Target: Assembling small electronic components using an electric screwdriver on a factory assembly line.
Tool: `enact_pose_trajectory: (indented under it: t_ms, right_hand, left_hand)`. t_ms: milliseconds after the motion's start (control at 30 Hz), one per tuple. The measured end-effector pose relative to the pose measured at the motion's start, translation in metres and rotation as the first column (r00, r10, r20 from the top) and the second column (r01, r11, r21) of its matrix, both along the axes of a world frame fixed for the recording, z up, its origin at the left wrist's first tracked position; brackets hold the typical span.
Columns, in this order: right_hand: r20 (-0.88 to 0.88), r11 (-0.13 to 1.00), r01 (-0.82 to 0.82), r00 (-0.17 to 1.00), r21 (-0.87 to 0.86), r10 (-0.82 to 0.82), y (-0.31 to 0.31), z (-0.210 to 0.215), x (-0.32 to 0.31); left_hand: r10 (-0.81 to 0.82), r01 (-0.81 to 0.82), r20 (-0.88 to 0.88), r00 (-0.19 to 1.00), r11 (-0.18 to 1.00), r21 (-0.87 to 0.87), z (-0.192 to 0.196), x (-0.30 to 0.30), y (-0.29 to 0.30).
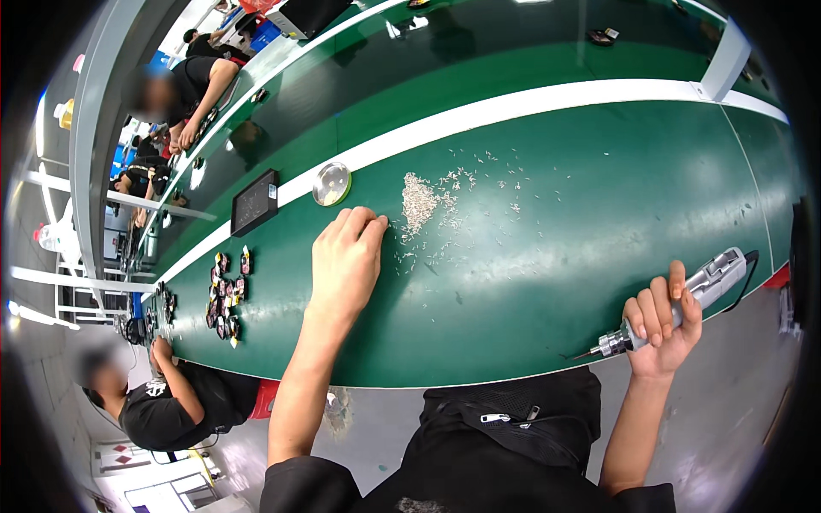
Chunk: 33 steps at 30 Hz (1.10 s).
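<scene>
My left hand (346, 256) is over the green table, its fingers curled and pressed together. Whatever the fingertips may hold is too small to make out. Just to the right of them lies a heap of tiny silvery pieces (419, 203) that look like screws, with more scattered around it. In my right hand (663, 325), near the table's front edge at the right, is a grey electric screwdriver (717, 275). Its thin bit points left, and the fingers wrap around its body. A round clear dish (332, 185) stands beyond my left hand.
A black tray (255, 203) sits by the white rail (496, 101). Several small dark parts (226, 295) are grouped on the left of the table. A co-worker (184, 398) sits at the near left, and others work farther back. Beyond the rail runs a shiny green belt (513, 43).
</scene>
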State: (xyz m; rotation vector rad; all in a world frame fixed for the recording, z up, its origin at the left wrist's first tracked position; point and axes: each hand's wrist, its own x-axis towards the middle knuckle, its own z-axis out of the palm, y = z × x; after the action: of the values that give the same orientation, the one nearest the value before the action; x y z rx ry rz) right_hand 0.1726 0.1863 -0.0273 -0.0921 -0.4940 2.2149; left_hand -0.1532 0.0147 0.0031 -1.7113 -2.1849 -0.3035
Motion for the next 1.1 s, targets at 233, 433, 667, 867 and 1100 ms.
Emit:
enact_pose_trajectory:
  t_ms: [233, 433, 667, 867, 1100]
  right_hand:
    - [-0.008, 1.0, 0.002, 1.0, 0.001, -0.002, -0.002, 0.0, 0.003]
    - [0.021, 1.0, 0.011, 1.0, -0.007, -0.011, -0.004, 0.001, 0.006]
    - [0.04, 0.994, 0.067, 0.997, 0.091, -0.071, -0.002, 0.007, -0.007]
    - [-0.096, 0.985, 0.064, 0.994, 0.158, -0.049, -0.013, 0.039, -0.008]
    - [-0.165, 0.981, 0.167, 0.975, 0.101, -0.149, -0.038, 0.061, -0.013]
  left_hand:
    - [-0.016, 0.004, 0.08, 0.997, 0.988, 0.154, -0.008, -0.004, -0.005]
    - [-0.043, -0.062, 0.393, 0.919, 0.966, 0.252, -0.008, 0.024, -0.01]
    - [-0.124, -0.114, 0.831, 0.542, 0.969, 0.219, 0.008, 0.118, -0.013]
    - [-0.305, -0.052, 0.918, 0.252, 0.943, 0.328, 0.003, 0.164, -0.01]
    - [-0.361, -0.12, 0.854, -0.374, 0.932, 0.341, 0.0, 0.186, -0.008]
